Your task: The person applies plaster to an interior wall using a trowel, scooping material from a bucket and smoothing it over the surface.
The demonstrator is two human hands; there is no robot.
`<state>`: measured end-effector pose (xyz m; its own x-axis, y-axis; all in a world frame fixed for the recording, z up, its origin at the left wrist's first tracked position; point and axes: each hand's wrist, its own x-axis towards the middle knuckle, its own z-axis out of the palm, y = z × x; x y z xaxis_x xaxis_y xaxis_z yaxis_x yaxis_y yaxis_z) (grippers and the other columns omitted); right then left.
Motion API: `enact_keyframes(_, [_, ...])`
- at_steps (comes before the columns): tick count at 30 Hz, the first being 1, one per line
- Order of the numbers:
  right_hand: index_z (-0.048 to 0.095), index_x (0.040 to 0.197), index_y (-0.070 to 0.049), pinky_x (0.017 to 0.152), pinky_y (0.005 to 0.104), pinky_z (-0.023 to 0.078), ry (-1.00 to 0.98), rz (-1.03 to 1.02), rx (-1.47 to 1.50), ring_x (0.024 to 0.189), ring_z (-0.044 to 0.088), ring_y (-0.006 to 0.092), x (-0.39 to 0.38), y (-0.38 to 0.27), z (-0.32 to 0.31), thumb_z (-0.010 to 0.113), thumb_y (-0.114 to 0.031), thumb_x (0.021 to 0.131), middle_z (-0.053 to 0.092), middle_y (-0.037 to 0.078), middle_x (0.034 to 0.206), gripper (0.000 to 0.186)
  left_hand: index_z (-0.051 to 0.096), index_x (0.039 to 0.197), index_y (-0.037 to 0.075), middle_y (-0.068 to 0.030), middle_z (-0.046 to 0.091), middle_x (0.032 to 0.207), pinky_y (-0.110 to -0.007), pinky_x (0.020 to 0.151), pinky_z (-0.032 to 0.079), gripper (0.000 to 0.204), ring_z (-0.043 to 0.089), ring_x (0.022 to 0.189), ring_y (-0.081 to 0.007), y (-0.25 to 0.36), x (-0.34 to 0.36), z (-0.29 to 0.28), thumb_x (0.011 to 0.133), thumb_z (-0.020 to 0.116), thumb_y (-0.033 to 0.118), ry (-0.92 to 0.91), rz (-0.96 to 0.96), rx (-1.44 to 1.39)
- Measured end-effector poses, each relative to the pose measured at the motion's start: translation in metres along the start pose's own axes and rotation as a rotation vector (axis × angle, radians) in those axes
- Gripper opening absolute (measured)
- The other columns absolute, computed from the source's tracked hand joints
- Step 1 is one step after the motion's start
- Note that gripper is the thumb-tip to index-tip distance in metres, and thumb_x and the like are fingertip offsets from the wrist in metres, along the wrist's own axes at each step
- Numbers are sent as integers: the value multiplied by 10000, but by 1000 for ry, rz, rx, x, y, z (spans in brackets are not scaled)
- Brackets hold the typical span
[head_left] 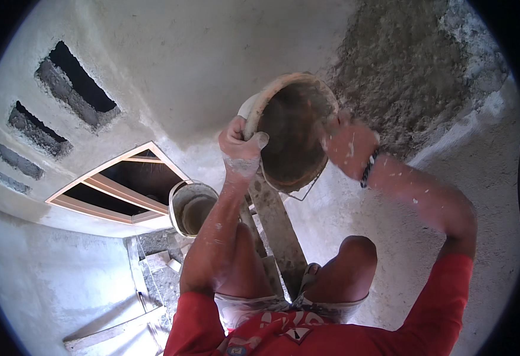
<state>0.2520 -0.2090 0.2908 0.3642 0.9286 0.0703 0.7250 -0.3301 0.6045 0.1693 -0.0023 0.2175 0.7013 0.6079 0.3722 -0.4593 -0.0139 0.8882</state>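
Left hand: my left hand is clamped on the left rim of the bucket, thumb over the edge; pale smears cover the thumb and wrist.
Right hand: my right hand is at the bucket's right rim, fingers bent in; it is blurred, and I cannot tell whether it grips anything.
Bucket: the bucket is up in front of me before the wall, tilted so its mouth faces me; the inside is dark and coated, the rim crusted.
Handle: a thin wire handle hangs below the bucket's lower edge.
Wrist: a dark bracelet circles my right wrist, and pale specks dot that forearm.
Second bucket: another pale bucket is beyond my left forearm, near the window frame; what it rests on is hidden.
Wall: the grey wall has a rough, darker mortar patch just right of the bucket.
Left side: a wooden window frame is set below a row of slots.
Below: planks run beneath the bucket, between my knees.
Clothes: I wear a red shirt and pale shorts.
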Motion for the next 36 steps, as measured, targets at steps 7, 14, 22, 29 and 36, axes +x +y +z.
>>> enact_keyframes(7, [639,1093,-55,746,389,517,-179,32,163,915,653,272,46,1,12,495,-165,870,690,103,889,287,340,604,59,31,283,547,-267,439,232,291,261,550,-60,-1,-2,3,624,630,48,8,114,267])
enact_keyframes(14, [677,990,-58,836,476,501,-286,46,591,949,633,358,49,28,40,473,-271,920,675,176,966,303,341,597,46,-2,250,542,-292,419,235,291,247,536,-75,14,-6,-4,603,631,53,6,213,322])
enact_keyframes(22, [584,1226,-75,556,348,488,-455,269,1478,622,607,206,12,-8,108,557,-342,944,623,71,732,389,329,602,48,2,232,550,-283,431,224,316,237,552,-76,7,-6,-8,589,645,44,-88,215,347])
enact_keyframes(29, [498,1350,-74,416,235,406,-494,352,2099,481,471,68,9,-49,91,526,-347,964,517,-7,655,473,418,636,69,80,388,610,-240,480,275,240,343,585,-30,3,4,-23,658,649,11,25,72,121])
enact_keyframes(36, [477,1354,-50,440,228,439,-330,354,1963,499,499,68,-13,-15,63,561,-316,959,554,14,690,484,600,772,19,39,534,721,-255,582,394,158,453,658,-68,-30,21,-35,658,706,44,221,55,119])
